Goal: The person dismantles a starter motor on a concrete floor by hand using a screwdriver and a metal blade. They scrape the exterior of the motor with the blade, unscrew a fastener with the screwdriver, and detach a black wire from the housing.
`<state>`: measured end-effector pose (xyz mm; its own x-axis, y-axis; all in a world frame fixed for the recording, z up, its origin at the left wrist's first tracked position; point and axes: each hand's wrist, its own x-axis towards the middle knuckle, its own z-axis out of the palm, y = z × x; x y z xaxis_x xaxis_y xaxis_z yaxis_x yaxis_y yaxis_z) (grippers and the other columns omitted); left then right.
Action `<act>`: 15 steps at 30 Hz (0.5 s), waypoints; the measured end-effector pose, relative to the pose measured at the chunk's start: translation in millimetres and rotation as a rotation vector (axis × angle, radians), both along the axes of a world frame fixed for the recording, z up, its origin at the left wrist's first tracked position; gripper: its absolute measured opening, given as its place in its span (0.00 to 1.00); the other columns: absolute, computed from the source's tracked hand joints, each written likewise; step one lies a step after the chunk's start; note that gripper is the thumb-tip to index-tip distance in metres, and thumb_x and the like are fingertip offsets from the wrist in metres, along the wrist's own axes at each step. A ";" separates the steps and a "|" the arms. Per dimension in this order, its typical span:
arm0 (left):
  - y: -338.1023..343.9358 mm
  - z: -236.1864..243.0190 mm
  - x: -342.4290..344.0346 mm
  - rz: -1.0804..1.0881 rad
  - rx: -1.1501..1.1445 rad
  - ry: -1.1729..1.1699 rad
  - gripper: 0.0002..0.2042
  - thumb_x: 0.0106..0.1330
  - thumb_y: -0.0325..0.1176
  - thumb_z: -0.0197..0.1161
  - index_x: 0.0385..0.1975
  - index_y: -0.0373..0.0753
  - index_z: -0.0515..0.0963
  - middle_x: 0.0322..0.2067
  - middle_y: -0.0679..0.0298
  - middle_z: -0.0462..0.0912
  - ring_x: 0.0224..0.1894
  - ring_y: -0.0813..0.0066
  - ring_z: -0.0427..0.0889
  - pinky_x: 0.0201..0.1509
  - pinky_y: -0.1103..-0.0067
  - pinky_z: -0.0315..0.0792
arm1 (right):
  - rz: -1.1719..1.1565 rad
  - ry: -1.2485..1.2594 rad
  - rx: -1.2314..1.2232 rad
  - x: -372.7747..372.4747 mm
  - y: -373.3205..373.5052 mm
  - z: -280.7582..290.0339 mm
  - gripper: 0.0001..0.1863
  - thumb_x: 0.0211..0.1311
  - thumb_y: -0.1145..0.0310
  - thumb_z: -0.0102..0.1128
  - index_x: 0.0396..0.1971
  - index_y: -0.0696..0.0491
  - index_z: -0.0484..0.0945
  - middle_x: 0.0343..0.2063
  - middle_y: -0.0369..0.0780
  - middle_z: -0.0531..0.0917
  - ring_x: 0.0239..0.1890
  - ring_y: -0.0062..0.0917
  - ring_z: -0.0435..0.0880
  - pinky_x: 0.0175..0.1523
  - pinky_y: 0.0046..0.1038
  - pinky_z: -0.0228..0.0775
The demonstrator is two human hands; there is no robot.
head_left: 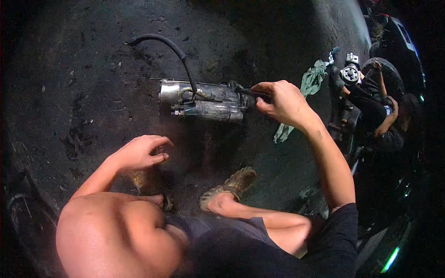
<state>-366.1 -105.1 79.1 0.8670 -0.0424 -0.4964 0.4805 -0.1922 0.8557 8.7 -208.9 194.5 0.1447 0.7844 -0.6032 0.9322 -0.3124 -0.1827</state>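
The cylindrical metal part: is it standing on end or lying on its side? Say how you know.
Lying on its side: the metal part stretches lengthwise along the dark floor.

From my remote seat I look through the left fisheye on the wearer's head, steeply down at the dark floor (106, 60). It faces the starter motor (222, 103), near enough to show it whole. Between the starter motor and my lens come the wearer's own right shoe (238, 182) and black sleeve (342, 227); well right of the starter motor, the curved rim catches a seated co-worker (388, 121).
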 end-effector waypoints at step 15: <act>-2.9 3.0 0.4 0.027 0.020 -0.037 0.18 0.67 0.38 0.64 0.53 0.37 0.79 0.42 0.51 0.85 0.50 0.51 0.83 0.56 0.60 0.76 | -0.461 -0.063 0.019 -43.2 -59.9 -16.4 0.23 0.69 0.55 0.56 0.58 0.49 0.83 0.34 0.53 0.88 0.40 0.50 0.88 0.49 0.45 0.80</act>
<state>-365.7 -108.0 82.1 0.8854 -0.0093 -0.4647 0.4539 -0.1974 0.8689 -34.5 -268.8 178.1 0.5165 0.6403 -0.5686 0.7062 -0.6940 -0.1400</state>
